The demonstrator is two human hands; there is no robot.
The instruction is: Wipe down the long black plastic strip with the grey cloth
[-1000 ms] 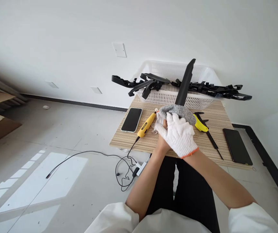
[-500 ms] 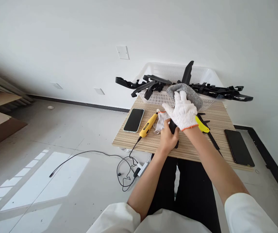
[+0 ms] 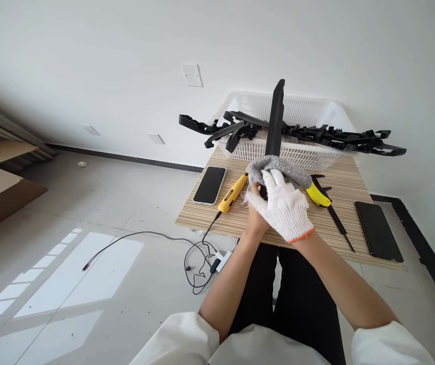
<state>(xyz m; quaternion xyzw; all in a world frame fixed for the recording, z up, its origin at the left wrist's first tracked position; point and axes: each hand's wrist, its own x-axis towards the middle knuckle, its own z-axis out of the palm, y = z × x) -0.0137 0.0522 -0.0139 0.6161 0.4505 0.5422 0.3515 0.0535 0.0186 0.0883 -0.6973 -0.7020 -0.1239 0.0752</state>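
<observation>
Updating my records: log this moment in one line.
left hand: grips black strip | right hand: gloved, holds gray cloth over strip

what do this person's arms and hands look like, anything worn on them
The right hand wears a white ribbed knit glove with an orange edge at the wrist. What shows of the left hand is ungloved. Loose white sleeves leave both forearms bare, with no watch or bracelet visible.
</observation>
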